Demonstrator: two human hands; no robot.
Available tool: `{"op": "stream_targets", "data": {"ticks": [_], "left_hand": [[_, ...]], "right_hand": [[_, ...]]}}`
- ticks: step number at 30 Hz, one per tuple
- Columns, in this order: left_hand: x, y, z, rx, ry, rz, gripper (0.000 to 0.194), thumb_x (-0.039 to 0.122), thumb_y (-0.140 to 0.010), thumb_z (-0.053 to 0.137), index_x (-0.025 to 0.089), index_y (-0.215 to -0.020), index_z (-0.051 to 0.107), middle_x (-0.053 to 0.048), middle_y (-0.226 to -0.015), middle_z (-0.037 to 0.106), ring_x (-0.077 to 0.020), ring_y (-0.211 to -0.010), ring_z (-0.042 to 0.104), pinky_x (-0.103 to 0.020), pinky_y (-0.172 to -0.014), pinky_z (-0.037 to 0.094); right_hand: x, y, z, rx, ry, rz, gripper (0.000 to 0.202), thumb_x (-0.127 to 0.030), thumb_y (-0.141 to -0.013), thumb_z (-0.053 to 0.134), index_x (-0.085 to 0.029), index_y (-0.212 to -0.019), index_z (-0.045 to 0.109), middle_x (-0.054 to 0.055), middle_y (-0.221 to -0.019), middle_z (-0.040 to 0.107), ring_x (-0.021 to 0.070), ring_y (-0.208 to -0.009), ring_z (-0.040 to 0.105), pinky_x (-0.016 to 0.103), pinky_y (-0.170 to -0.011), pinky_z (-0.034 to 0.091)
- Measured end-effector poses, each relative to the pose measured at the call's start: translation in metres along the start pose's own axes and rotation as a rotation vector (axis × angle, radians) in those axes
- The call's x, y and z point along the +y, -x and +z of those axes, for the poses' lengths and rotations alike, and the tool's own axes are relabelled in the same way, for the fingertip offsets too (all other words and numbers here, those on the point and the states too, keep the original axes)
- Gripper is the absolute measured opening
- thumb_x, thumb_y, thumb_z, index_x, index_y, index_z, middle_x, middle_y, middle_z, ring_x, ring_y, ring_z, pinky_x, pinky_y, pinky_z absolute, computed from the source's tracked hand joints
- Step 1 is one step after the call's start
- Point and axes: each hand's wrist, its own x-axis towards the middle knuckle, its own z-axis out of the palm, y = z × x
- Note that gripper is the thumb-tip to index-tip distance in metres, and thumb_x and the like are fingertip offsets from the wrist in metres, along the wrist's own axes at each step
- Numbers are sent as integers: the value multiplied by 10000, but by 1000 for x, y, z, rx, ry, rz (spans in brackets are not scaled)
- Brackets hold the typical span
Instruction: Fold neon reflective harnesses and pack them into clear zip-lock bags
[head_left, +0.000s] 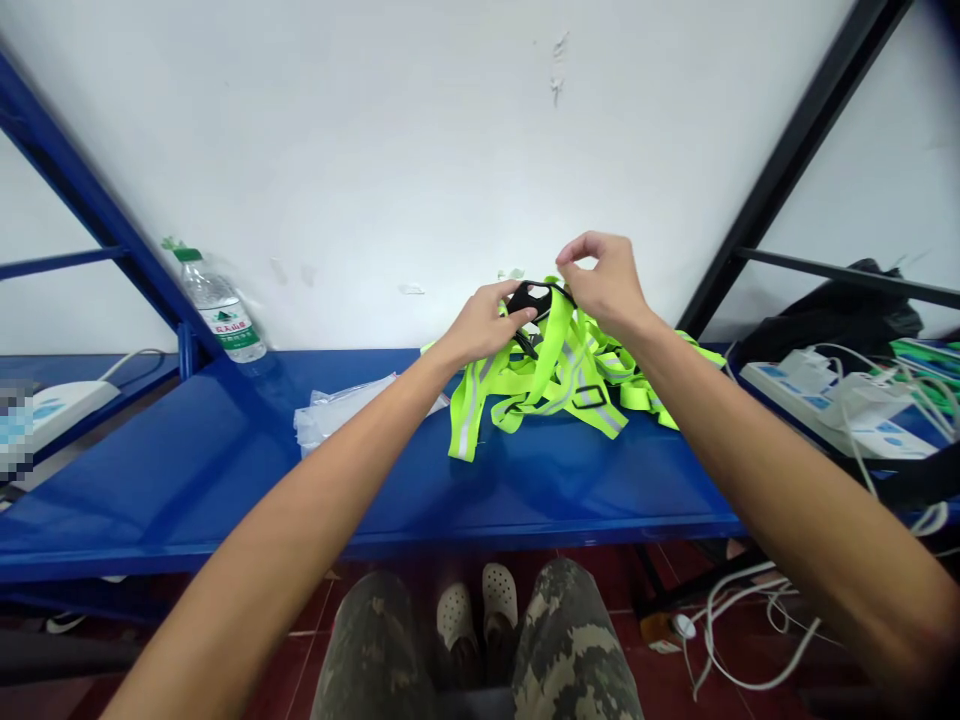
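Note:
Neon yellow-green straps (555,365) with grey reflective stripes and black buckles lie in a tangle on the blue shelf. A black plastic piece (529,300) is raised at their top, with a strap running over it. My left hand (491,318) grips this black piece between thumb and fingers from the left. At the right end of the piece is my right hand (602,278), its thumb and fingertips bent together near the top of the strap. What the right fingertips hold, if anything, is too small to make out.
Clear plastic bags (330,412) lie left of the straps on the blue shelf (187,470). A water bottle (223,308) leans against the wall at the back left. White power strips (840,400), cables and a black bag (832,305) fill the right side.

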Motion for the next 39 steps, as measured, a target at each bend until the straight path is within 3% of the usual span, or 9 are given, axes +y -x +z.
{"op": "stream_targets", "data": {"ticks": [5, 9, 15, 22, 25, 29, 33, 36, 39], "left_hand": [[10, -1, -8, 11, -79, 69, 266, 174, -831, 590, 176, -1067, 713, -57, -1119, 712, -242, -1095, 599, -345, -993, 425], [16, -1, -19, 76, -160, 87, 223, 187, -830, 592, 197, -1014, 718, -57, -1048, 717, -247, -1069, 596, -348, -956, 425], [-2, -3, -51, 277, -110, 65, 127, 235, -783, 636, 245, -884, 712, -54, -1027, 691, -279, -1160, 533, -355, -945, 418], [-35, -6, -94, 632, -240, -39, 109, 278, -836, 559, 243, -827, 662, -105, -1010, 672, -314, -1176, 506, -382, -932, 400], [-44, 2, -79, 464, -381, -101, 173, 252, -855, 511, 207, -890, 674, -98, -931, 678, -275, -989, 587, -390, -950, 397], [-61, 29, -27, 195, -432, -153, 310, 211, -882, 466, 162, -1119, 658, -102, -978, 693, -239, -949, 621, -355, -933, 433], [-80, 55, 14, -83, -661, -256, 328, 178, -861, 473, 171, -1123, 671, -133, -1058, 688, -278, -1025, 617, -368, -902, 450], [-84, 57, 15, -269, -673, -243, 296, 273, -852, 532, 176, -1088, 682, -128, -1095, 683, -279, -1026, 620, -355, -889, 458], [-77, 49, -1, -510, -553, -248, 425, 403, -743, 671, 176, -1103, 661, -96, -1126, 674, -242, -959, 633, -307, -844, 475]], "right_hand": [[-6, 23, -1, -252, -149, 193, 384, -457, -763, 723, -192, -1020, 616, 63, -943, 673, 204, -871, 651, 330, -703, 555], [-4, 35, -1, -478, -202, 426, 275, -307, -668, 793, -183, -857, 636, 52, -789, 679, 210, -719, 654, 331, -602, 553], [12, 16, -19, -390, -81, 500, 174, -107, -632, 682, -192, -722, 560, 26, -653, 627, 170, -595, 603, 299, -544, 482], [34, -13, -74, 39, 331, 280, 188, -44, -700, 563, -178, -800, 646, 60, -697, 620, 128, -534, 455, 304, -545, 385], [31, -5, -72, -82, 309, 356, 192, -61, -716, 546, -172, -821, 662, 42, -649, 596, 117, -493, 437, 292, -504, 346], [31, 21, -46, -420, 269, 430, 197, -158, -715, 598, -176, -896, 673, -2, -580, 560, 108, -443, 428, 260, -446, 334], [43, 37, -36, -607, 546, 360, 304, -254, -709, 638, -190, -1002, 685, 65, -847, 699, 173, -595, 605, 310, -550, 483], [42, 44, -41, -780, 919, 276, 540, -207, -555, 767, -201, -1091, 697, 120, -1079, 704, 313, -914, 672, 403, -737, 546], [28, 61, -41, -860, 876, 35, 545, -222, -591, 768, -236, -1130, 686, 105, -1226, 659, 348, -1128, 609, 435, -889, 528]]}}
